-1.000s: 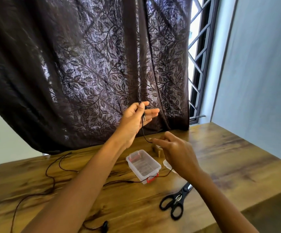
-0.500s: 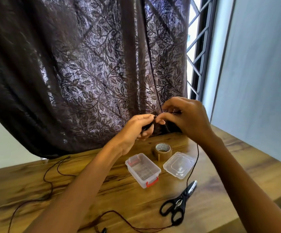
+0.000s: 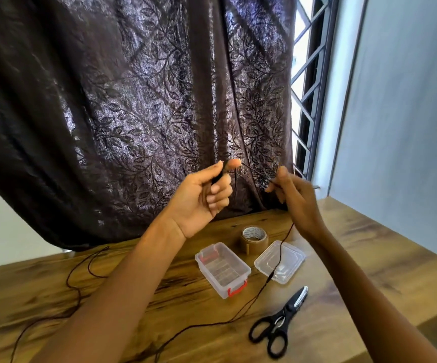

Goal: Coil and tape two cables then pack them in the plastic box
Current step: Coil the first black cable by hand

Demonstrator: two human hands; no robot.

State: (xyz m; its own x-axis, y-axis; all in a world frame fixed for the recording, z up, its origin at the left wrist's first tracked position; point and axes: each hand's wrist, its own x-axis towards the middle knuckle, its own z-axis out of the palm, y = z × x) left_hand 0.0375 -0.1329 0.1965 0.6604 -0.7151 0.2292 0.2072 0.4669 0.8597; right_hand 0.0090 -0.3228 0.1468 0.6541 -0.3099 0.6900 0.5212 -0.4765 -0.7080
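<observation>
My left hand (image 3: 204,197) is raised above the table, thumb and forefinger pinching the end of a thin black cable (image 3: 277,260). My right hand (image 3: 294,197) holds the same cable a short way along, so a taut stretch runs between the hands. From my right hand the cable hangs down over the box's lid (image 3: 280,260) and trails across the table toward me. A second black cable (image 3: 77,292) lies loose on the table's left. The clear plastic box (image 3: 222,269) with red clips stands open, with nothing in it. A brown tape roll (image 3: 254,238) stands behind it.
Black scissors (image 3: 277,326) lie near the table's front right. The wooden table (image 3: 369,271) ends at the right and front edges. A dark patterned curtain (image 3: 133,113) hangs behind, with a barred window (image 3: 309,100) and a pale wall at right.
My hands, touching half a second ago, have drawn apart; the right hand moved right and down, stretching cable between them. The cable's slack now hangs over the lid.
</observation>
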